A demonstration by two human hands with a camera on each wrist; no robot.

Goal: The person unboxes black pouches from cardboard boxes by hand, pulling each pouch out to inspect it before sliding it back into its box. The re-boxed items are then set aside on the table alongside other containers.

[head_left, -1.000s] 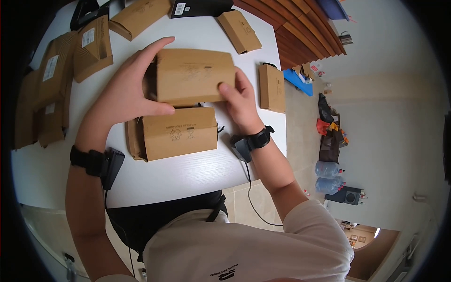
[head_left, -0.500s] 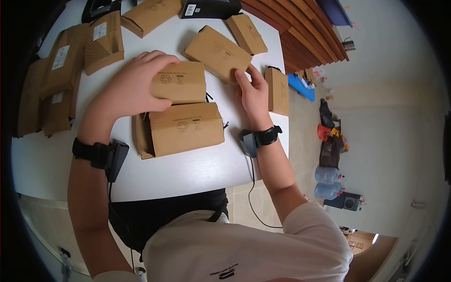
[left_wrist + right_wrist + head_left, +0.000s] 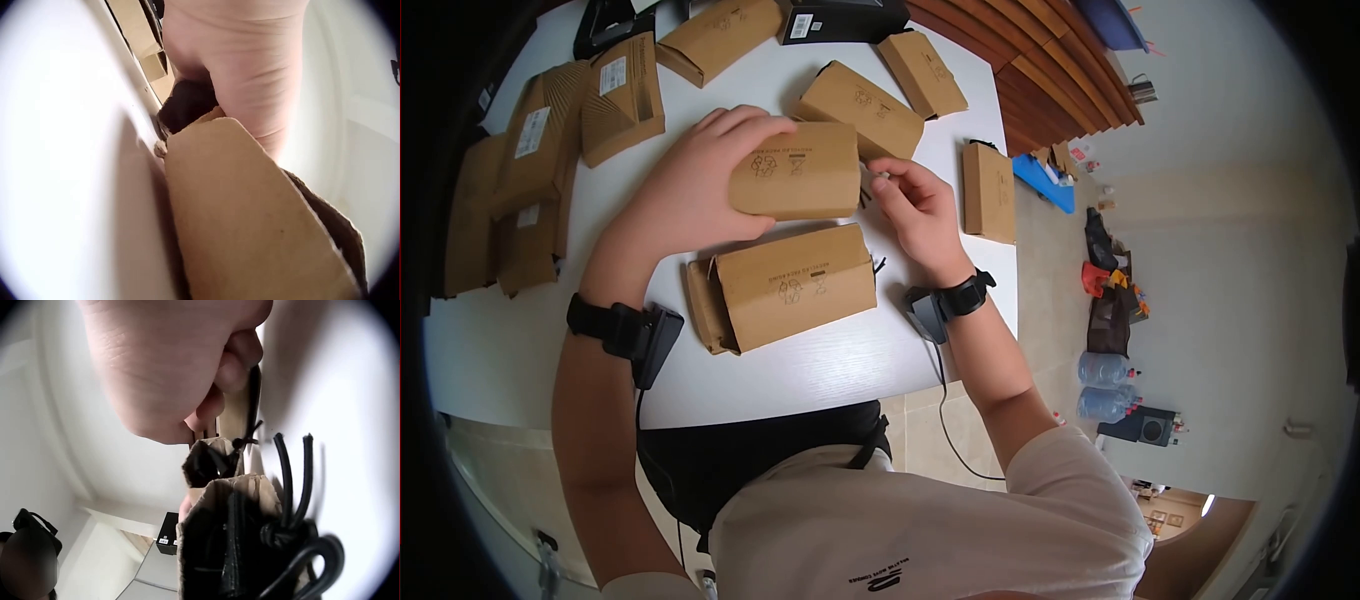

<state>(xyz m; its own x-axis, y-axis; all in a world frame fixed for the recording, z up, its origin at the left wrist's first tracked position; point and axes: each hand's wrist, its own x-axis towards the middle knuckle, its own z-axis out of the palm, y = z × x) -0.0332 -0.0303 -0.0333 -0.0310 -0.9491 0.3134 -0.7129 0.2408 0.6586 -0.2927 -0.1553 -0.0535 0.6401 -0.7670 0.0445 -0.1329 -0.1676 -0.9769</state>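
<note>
My left hand (image 3: 685,190) grips a brown cardboard box (image 3: 800,172) from its left end, thumb along the near edge and fingers over the far one. At the box's right end, my right hand (image 3: 922,215) has its thumb and index finger pinched together beside black cord ends. In the right wrist view, a black cord (image 3: 253,400) runs up to the curled fingers, whose tips are partly hidden. A second cardboard box (image 3: 795,290) lies nearer the body, its open end (image 3: 231,550) showing knotted black cord (image 3: 281,531). Beyond the held box lies another box (image 3: 865,108).
More cardboard boxes (image 3: 622,95) stand along the left and far side of the white table (image 3: 800,375), beside a black box (image 3: 840,22). One box (image 3: 988,190) stands at the right edge. Tiled floor (image 3: 1040,300) lies beyond, with water bottles (image 3: 1105,370).
The right hand has set a box down on the far side and let it go, then moved back to the end of the middle box. The left hand has kept to that middle box, which shifted slightly right.
</note>
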